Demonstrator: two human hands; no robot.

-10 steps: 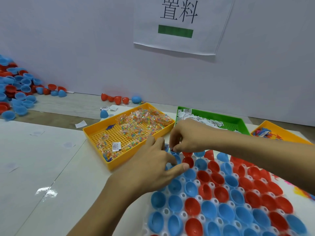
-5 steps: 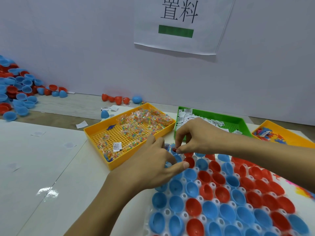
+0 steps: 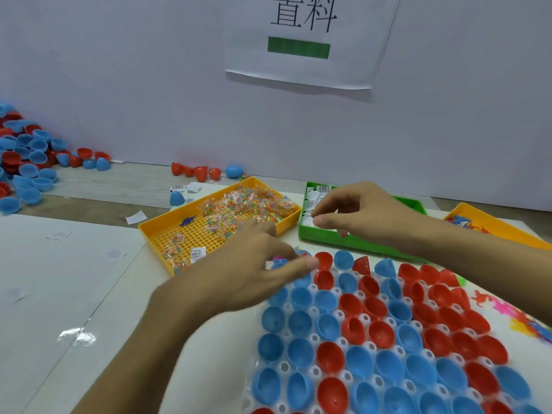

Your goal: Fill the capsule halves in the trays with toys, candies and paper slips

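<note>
The cups (image 3: 352, 333) in the clear tray (image 3: 313, 312) are blue and red, mixed up with no set order. One basket (image 3: 167, 227) is yellow with rows of little holes, and the candy bags (image 3: 245, 209) in it show many bright colours. The next basket (image 3: 352, 239) is green with white slips (image 3: 312, 201). The wall sign (image 3: 301, 40) is white with black letters and a green bar. The desk (image 3: 59, 294) is white.

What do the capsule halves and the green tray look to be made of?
Capsule halves: thin moulded plastic, probably; smooth, glossy, with light glints inside the cups. Green tray: rigid plastic, apparently; uniform colour, straight moulded walls, duller sheen.
</note>
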